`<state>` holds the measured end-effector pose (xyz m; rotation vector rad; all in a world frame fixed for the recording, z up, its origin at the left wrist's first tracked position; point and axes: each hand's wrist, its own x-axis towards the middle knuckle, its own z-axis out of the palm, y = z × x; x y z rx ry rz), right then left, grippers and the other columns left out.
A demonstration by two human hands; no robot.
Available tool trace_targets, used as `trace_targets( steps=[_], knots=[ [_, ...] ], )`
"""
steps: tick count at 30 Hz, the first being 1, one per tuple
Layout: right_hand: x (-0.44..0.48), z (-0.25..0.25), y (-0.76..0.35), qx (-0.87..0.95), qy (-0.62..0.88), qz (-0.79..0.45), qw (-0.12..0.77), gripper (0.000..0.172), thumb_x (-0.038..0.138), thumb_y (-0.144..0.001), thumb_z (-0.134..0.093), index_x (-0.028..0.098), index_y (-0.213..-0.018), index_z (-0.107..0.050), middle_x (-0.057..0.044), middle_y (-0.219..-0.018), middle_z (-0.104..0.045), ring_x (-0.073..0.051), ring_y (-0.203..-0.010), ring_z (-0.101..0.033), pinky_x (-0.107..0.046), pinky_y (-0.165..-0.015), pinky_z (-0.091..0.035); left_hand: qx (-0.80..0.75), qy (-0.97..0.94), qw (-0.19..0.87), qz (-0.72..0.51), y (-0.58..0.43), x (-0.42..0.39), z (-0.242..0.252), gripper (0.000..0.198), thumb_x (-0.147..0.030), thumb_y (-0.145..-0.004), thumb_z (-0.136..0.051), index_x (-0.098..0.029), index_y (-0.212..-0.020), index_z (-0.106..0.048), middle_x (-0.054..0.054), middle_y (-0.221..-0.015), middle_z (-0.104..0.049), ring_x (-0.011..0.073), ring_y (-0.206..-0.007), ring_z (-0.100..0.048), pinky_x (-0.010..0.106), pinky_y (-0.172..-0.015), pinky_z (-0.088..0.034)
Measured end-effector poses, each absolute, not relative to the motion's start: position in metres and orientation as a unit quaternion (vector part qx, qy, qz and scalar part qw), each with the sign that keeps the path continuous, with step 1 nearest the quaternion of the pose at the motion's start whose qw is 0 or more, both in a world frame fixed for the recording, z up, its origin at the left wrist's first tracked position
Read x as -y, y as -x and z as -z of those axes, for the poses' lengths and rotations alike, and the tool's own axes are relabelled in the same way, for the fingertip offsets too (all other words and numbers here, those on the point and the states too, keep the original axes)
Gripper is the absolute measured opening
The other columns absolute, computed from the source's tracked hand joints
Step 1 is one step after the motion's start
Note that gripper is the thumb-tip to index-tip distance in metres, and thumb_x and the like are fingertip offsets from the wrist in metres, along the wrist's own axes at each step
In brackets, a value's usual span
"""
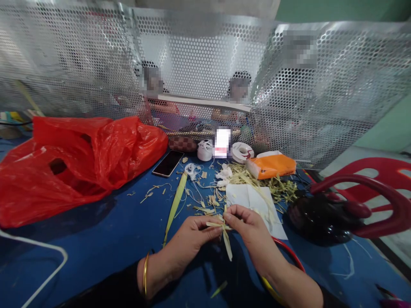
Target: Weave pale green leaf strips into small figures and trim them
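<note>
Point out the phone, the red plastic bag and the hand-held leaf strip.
phone (pixel 168 163), head view, middle of its dark screen.
red plastic bag (pixel 96 154), head view, its crumpled upper side.
leaf strip (pixel 227 247), head view, its hanging lower end.

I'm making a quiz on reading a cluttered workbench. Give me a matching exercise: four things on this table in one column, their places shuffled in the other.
Things:
1. crumpled red plastic bag
2. flat black smartphone
3. orange rectangular tissue pack
4. pale yellow leaf strip

Places:
a. pinched between left hand and right hand
b. far left of the blue table
c. just right of the bag, screen up
d. beyond the white paper sheet, by the perforated metal screen

Pairs: 1-b, 2-c, 3-d, 4-a
</note>
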<state>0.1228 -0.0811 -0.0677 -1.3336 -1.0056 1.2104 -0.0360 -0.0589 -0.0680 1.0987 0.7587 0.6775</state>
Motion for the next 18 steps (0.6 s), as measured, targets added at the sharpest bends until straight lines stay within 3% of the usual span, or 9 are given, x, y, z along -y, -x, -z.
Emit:
trace_targets(
  steps=[3,5,9,14,18],
  knots=[
    [0.079,0.062,-0.129,0.534,0.565,-0.363,0.513,0.022,0.031,-0.078,-0.065,0.022,-0.098,-0.067,-0.004,-0.093,-0.065,-0.021,-0.087,-0.058,-0.033,-0.078,-0.045,-0.352,-0.489,0.733,-0.316,0.035,0.059,0.070,0.023,-0.039,-0.071,-0.076,-0.017,-0.076,-0.075,0.001,-0.069,-0.060,0.0125,-0.066,-0.046,0.025,-0.068,-0.035],
    [0.080,0.058,-0.131,0.635,0.519,-0.305,0.483,0.021,0.025,-0.082,-0.062,0.025,-0.103,-0.067,-0.005,-0.102,-0.064,-0.022,-0.098,-0.057,-0.036,-0.087,-0.044,-0.347,-0.494,0.732,-0.316,0.034,0.058,0.073,0.026,-0.042,-0.071,-0.075,-0.016,-0.075,-0.074,0.000,-0.067,-0.057,0.0123,-0.065,-0.044,0.025,-0.067,-0.034],
    [0.083,0.057,-0.130,0.708,0.473,-0.316,0.419,0.006,0.021,-0.084,-0.062,0.023,-0.083,-0.067,-0.004,-0.092,-0.064,-0.020,-0.093,-0.059,-0.035,-0.083,-0.046,-0.344,-0.506,0.729,-0.309,0.035,0.058,0.077,0.030,-0.045,-0.071,-0.074,-0.015,-0.078,-0.074,0.000,-0.069,-0.057,0.0130,-0.066,-0.044,0.025,-0.066,-0.032],
    [0.086,0.064,-0.125,0.669,0.508,-0.329,0.431,0.015,0.022,-0.085,-0.060,0.021,-0.071,-0.058,0.000,-0.077,-0.061,-0.017,-0.077,-0.058,-0.029,-0.071,-0.046,-0.345,-0.519,0.727,-0.287,0.035,0.059,0.075,0.028,-0.045,-0.073,-0.072,-0.017,-0.073,-0.075,-0.002,-0.064,-0.055,0.0125,-0.064,-0.041,0.026,-0.065,-0.031],
    [0.085,0.066,-0.126,0.676,0.515,-0.273,0.450,0.014,0.022,-0.088,-0.056,0.021,-0.075,-0.060,-0.003,-0.081,-0.063,-0.018,-0.081,-0.059,-0.030,-0.072,-0.047,-0.349,-0.507,0.731,-0.295,0.035,0.059,0.073,0.024,-0.040,-0.072,-0.074,-0.016,-0.076,-0.076,-0.001,-0.065,-0.059,0.0128,-0.065,-0.046,0.026,-0.068,-0.034]
  ],
)
